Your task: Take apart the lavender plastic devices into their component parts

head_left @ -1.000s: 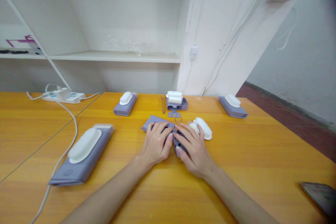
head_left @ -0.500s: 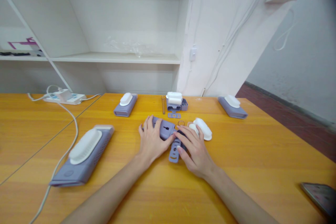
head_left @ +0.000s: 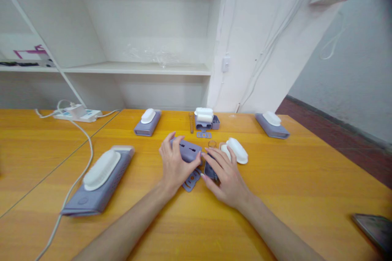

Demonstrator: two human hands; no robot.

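My left hand (head_left: 175, 163) is closed around a purple-grey plastic housing (head_left: 189, 151), fingers on its far side and thumb at its right end. Keyhole-like slots show on the face of that housing. Below it on the table is a flat purple plate with cut-outs (head_left: 192, 180), partly hidden by my left thumb. My right hand (head_left: 225, 179) arches over a small dark grey box-like part (head_left: 210, 170), thumb at the near side and fingers across the far side. Just beyond my right fingers lie a white oval brush head (head_left: 237, 151) and a thin metal ring (head_left: 212, 144).
Purple-grey units with white oval tops stand at the left (head_left: 101, 179), back left (head_left: 147, 122) and back right (head_left: 272, 124). Parts (head_left: 203, 120) and a coil spring (head_left: 191, 122) sit at the back. A white cable (head_left: 89, 147) runs from a power strip (head_left: 88, 115). A phone (head_left: 373, 228) lies right.
The housing in my left hand has tilted and shifted slightly left. The flat plate has moved left, away from my right thumb, uncovering more of the dark part. My right hand has barely moved.
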